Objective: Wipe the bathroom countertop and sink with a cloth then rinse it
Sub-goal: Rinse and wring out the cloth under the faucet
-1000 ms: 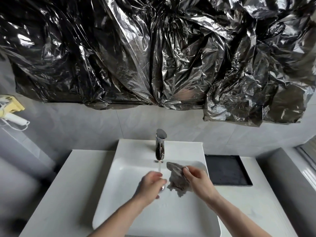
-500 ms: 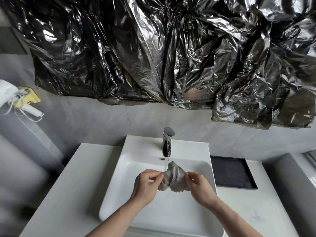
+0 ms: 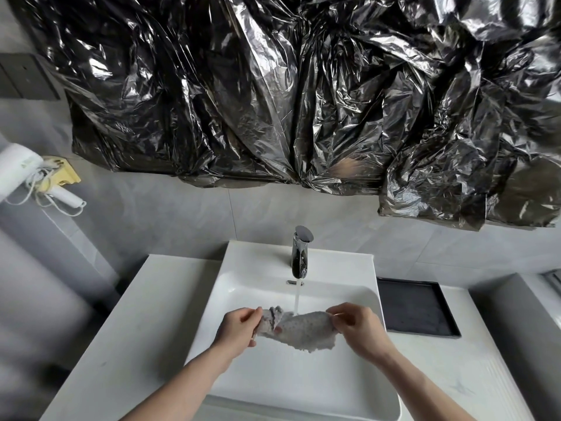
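Observation:
A wet grey speckled cloth (image 3: 300, 329) is stretched between both hands over the white rectangular sink (image 3: 239, 278). My left hand (image 3: 238, 329) pinches its left end and my right hand (image 3: 356, 328) pinches its right end. A thin stream of water (image 3: 297, 299) runs from the chrome faucet (image 3: 300, 255) onto the cloth's upper edge. The white countertop (image 3: 133, 326) lies on both sides of the sink.
A black rectangular tray (image 3: 416, 308) sits on the counter right of the sink. Crinkled black plastic sheeting (image 3: 303, 95) covers the wall above. A white hair dryer with cord (image 3: 33, 177) hangs on the left wall. A grey ledge (image 3: 513, 326) borders the counter's right side.
My left hand has taken hold of the cloth. Both hands have pulled it apart from a bunched lump into a spread strip under the running water.

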Tool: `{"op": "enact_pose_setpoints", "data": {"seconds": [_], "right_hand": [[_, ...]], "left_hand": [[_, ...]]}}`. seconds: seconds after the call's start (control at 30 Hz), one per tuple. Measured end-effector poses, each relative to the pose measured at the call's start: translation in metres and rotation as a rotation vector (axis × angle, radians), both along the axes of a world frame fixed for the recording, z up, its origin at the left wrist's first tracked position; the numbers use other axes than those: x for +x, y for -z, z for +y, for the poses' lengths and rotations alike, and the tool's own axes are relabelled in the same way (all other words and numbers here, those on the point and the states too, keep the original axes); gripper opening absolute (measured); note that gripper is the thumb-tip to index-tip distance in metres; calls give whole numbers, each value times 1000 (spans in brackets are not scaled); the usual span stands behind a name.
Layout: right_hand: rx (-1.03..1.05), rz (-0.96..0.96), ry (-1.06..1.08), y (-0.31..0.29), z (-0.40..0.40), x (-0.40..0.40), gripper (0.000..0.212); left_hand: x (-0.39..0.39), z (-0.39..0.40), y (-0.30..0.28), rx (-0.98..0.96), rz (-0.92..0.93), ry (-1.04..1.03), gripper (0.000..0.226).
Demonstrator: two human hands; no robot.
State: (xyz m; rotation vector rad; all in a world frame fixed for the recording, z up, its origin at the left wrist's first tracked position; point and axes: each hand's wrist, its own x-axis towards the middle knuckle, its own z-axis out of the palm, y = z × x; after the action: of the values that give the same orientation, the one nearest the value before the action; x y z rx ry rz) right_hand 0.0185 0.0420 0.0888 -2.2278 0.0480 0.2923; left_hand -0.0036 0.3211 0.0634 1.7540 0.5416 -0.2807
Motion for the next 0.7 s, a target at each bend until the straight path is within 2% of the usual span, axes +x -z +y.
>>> {"op": "enact_pose_setpoints", "data": {"seconds": [0.1,0.17,0.23,0.27,0.33,0.4,0.47,0.53,0.7], "right_hand": [[-37,-7,101,4,1,2,16],[-115,-69,118,9,4,-3,16],[-81,-96,110,13,16,-13,15],[46,-30,106,11,25,-18,14],[335,289,111,5,44,-24,30],[480,468,138,3,53,-26,36],[555,474,182,5,55,-24,23],[552,401,225,7,54,-19,19],[303,200,108,3,48,-3,21]], "left_hand": [[-1,-6,-10,-311,19,9,22],[-1,-14,-18,-332,-2,97,18],[0,-24,-26,-299,-30,156,16],[2,-29,-28,-290,-43,167,15],[6,-36,-31,-276,-55,182,12],[7,-40,-33,-227,-55,194,11],[9,-39,-30,-117,-52,210,10],[9,-33,-26,-15,-51,213,10],[13,-27,-4,178,-74,236,16]]}}
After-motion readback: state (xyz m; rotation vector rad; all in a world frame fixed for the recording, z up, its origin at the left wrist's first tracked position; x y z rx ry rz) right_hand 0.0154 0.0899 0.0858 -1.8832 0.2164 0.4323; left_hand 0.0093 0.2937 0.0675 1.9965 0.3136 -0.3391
